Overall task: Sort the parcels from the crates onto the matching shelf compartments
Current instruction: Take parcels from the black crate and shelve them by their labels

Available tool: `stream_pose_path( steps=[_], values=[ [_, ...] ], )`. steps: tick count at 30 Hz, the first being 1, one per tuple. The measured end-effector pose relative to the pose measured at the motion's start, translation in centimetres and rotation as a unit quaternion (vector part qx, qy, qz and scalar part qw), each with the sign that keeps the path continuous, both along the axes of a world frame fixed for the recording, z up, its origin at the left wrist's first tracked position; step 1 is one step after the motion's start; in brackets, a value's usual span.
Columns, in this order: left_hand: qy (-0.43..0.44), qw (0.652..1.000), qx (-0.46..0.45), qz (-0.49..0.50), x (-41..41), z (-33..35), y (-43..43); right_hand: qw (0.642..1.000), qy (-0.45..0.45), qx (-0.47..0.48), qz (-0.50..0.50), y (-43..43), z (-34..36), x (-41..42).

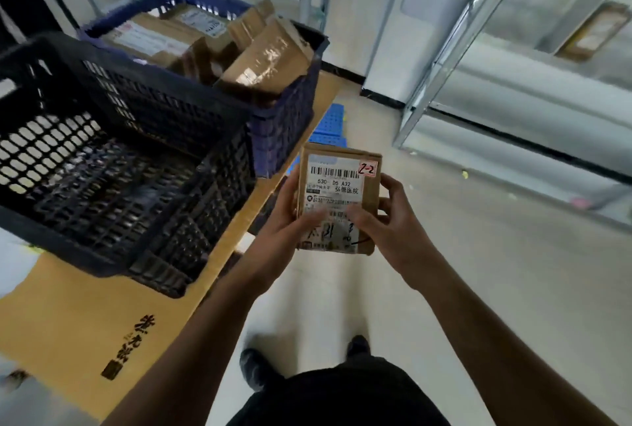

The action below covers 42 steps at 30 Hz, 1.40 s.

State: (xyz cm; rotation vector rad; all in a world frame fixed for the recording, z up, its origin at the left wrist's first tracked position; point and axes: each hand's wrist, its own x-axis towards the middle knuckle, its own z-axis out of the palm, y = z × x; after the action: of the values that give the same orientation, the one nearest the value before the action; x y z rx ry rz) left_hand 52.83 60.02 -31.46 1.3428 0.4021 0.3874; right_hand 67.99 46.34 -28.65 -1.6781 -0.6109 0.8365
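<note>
Parcel (338, 200): small flat cardboard box, held in front of me above the floor, label (337, 186) side up, long axis pointing away from me. Left hand (284, 220) grips its left edge, fingers curled underneath and thumb lying across the lower part of the label. Right hand (386, 220) grips the right edge the same way, thumb on the label face and fingers wrapped behind the side. So the parcel sits between both palms, its near end level with my knuckles and its far end sticking out past my fingertips. A sticker (368, 169) at the label's top right corner reads "Z-2" in red. To my left, a black crate (164, 97) stands on a cardboard sheet (85, 316); just behind it a blue crate (284, 117) holds more cardboard parcels (266, 63), some tilted against its wall. The metal shelf (444, 59) stands to my right, well apart from the parcel, with one box (595, 32) lying on an upper level. View is motion-blurred.
</note>
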Motion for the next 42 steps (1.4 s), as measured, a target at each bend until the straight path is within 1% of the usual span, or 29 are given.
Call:
stream_pose_path(
  steps=[2, 3, 4, 5, 6, 7, 8, 10, 11, 16, 21, 26, 28, 35, 42],
  values=[
    [0.041, 0.999, 0.019, -0.014, 1.8, -0.9, -1.4, 0.999, -0.014, -0.015, -0.024, -3.1, -0.8, 1.5],
    [0.082, 0.995, 0.057, -0.009, 3.0, -1.4, -2.2, 0.999, -0.02, -0.021, -0.037, -4.9, -1.2, 2.4],
    [0.131, 0.984, 0.123, 0.0, 4.3, -2.0, -3.0, 0.998, -0.026, -0.024, -0.052, -6.8, -1.6, 3.4],
    [0.18, 0.962, 0.206, 0.006, 5.7, -2.5, -3.9, 0.997, -0.029, -0.027, -0.069, -8.8, -2.0, 4.4],
    [0.224, 0.932, 0.285, 0.006, 7.1, -2.8, -5.1, 0.995, -0.03, -0.029, -0.088, -10.9, -2.4, 5.5],
    [0.255, 0.904, 0.343, 0.0, 8.6, -3.1, -6.5, 0.993, -0.026, -0.029, -0.109, -13.2, -2.7, 6.6],
    [0.275, 0.883, 0.38, -0.011, 10.1, -3.3, -8.0, 0.991, -0.02, -0.029, -0.129, -15.5, -3.0, 7.7],
    [0.304, 0.847, 0.434, -0.044, 12.9, -3.5, -11.3, 0.986, -0.007, -0.035, -0.164, -20.3, -3.6, 9.5],
    [0.309, 0.835, 0.452, -0.06, 14.3, -3.5, -13.1, 0.983, -0.003, -0.038, -0.179, -22.6, -3.8, 10.4],
    [0.271, 0.791, 0.537, -0.111, 20.9, -3.5, -20.2, 0.975, 0.031, -0.039, -0.215, -31.7, -5.1, 14.7],
    [0.261, 0.781, 0.548, -0.147, 25.0, -3.4, -24.4, 0.967, 0.05, -0.023, -0.25, -36.6, -6.1, 18.9],
    [0.253, 0.765, 0.565, -0.179, 30.5, -3.3, -25.6, 0.963, 0.033, -0.02, -0.265, -37.8, -6.3, 23.2],
    [0.241, 0.763, 0.572, -0.182, 33.3, -3.4, -25.4, 0.962, 0.026, -0.019, -0.273, -37.8, -6.2, 25.5],
    [0.201, 0.779, 0.561, -0.195, 45.6, -4.9, -24.1, 0.946, 0.011, -0.02, -0.322, -37.6, -5.7, 35.3],
    [0.165, 0.802, 0.531, -0.219, 58.6, -5.2, -23.3, 0.931, 0.004, -0.056, -0.36, -36.3, -4.6, 45.1]
  ],
)
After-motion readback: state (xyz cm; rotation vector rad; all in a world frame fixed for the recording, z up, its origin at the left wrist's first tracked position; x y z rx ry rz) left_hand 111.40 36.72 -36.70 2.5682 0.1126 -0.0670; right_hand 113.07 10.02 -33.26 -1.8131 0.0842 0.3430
